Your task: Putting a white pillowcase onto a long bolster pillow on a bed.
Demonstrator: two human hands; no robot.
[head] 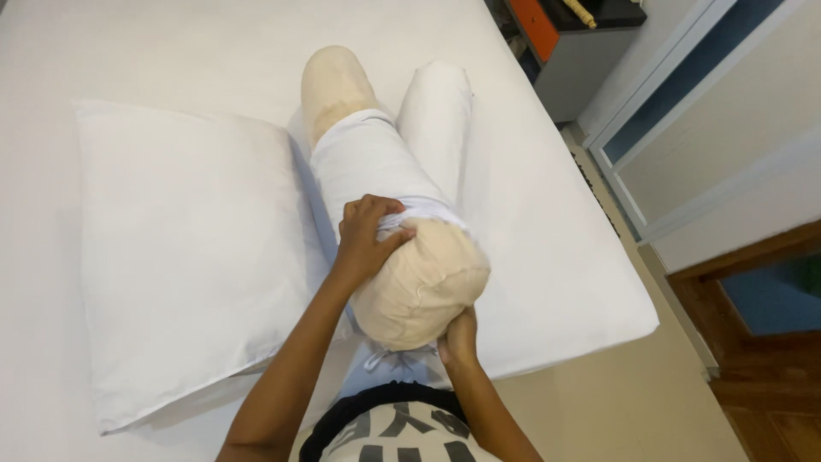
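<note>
Bolster [419, 287] lying on the bed [547, 214], its white cover [368, 158] bunched midway with both beige ends bare. Left hand [366, 238] clamps the gathered hem; right hand [460, 338] cups the near end (fingers apparently curled beneath, partly hidden). Steady the core while easing the fabric evenly. A pillow [180, 248] lies alongside.

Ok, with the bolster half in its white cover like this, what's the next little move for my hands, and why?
Probably draw the bunched edge of the white cover toward you with the left hand, while the right hand steadies the beige bolster from below. The cover wraps only the middle, both beige ends are bare, and the left hand already grips the gathered fabric.
</note>
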